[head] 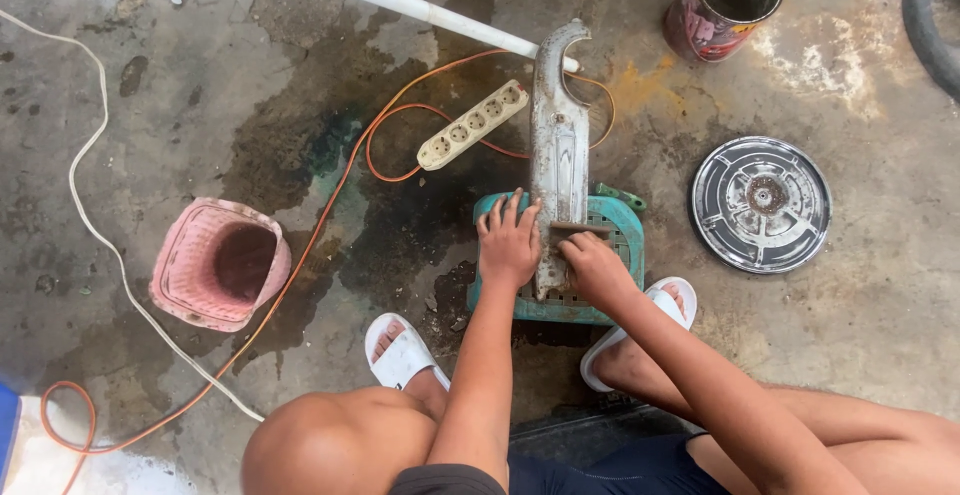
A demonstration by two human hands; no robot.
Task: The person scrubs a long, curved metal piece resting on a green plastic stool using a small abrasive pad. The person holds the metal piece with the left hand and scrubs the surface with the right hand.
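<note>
A long, worn grey metal part (558, 145) with a hooked far end lies lengthwise across a small teal plastic stool (628, 227). My left hand (508, 240) presses flat on the stool against the part's left edge, fingers spread. My right hand (590, 258) grips a small flat brush-like tool (580, 227) laid crosswise on the part's near half. Both my feet in white sandals rest on the concrete beside the stool.
A beige power strip (472, 125) with an orange cable lies left of the part. A white pipe (400, 0) runs across the top. A pink basket (218, 263) lies at left, a round metal disc (760, 203) at right, a rusty can (722, 5) beyond it.
</note>
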